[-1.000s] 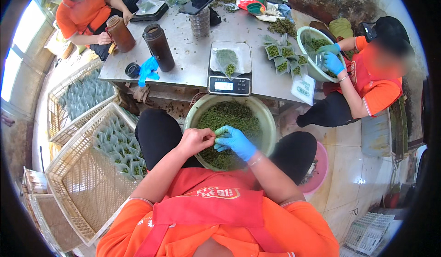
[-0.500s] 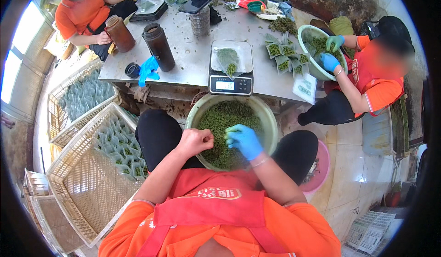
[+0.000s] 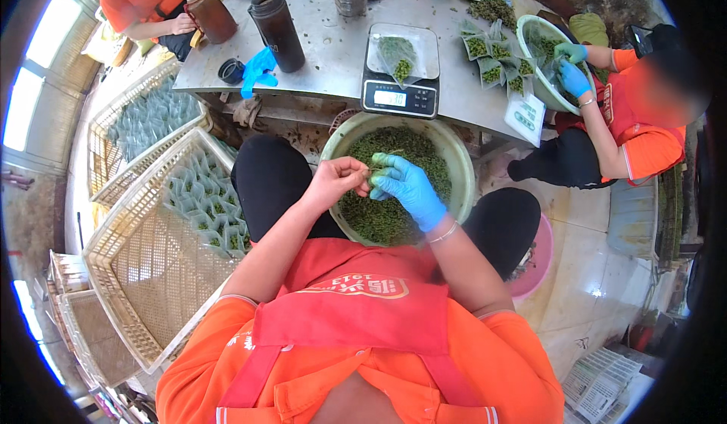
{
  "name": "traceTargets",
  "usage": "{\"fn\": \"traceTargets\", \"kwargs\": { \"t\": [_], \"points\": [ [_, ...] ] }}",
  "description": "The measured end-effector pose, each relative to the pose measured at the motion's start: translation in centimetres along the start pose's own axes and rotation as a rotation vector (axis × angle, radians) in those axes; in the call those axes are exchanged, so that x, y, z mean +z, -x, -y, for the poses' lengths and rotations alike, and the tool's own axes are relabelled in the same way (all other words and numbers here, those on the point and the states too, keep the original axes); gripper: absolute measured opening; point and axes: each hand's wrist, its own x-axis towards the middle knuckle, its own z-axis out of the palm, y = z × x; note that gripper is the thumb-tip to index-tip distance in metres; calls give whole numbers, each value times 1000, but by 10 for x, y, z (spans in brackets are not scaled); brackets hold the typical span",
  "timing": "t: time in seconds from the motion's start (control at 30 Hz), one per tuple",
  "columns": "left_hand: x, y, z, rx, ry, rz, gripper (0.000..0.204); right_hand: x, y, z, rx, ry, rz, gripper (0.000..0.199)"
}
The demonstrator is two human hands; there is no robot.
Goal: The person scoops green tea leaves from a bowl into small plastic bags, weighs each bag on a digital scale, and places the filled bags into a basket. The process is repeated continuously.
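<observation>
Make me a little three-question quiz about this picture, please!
1. True or false: the right hand wears a blue glove.
2. What stands on the grey metal table just beyond the big round green bowl of small green bits? A) small digital scale B) kettle C) lamp
3. Fill in: the left hand is ____, with no glove.

Key: 1 true; 2 A; 3 bare.

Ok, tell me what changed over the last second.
Both hands rose out of the leaves and met over the bowl: the bare left hand and the gloved right hand now pinch something small between their fingertips. The bowl, scale and baskets stayed put.
</observation>
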Motion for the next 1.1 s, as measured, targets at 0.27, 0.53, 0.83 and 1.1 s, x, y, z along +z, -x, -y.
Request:
{"fn": "traceTargets", "kwargs": {
  "t": [0.27, 0.53, 0.83, 1.1],
  "points": [
    [15, 6, 11, -46, -130, 83, 12, -17, 22, 25, 0, 63, -189, 20],
    [-6, -16, -5, 58, -282, 119, 14, -163, 128, 76, -459, 608, -911, 15],
    [-13, -23, -15, 168, -628, 222, 20, -267, 201, -4, -126, 1059, -1310, 37],
    [-16, -22, -25, 408, -1115, -20, 38, -105, 81, 74, -550, 93, -629, 42]
  ]
}}
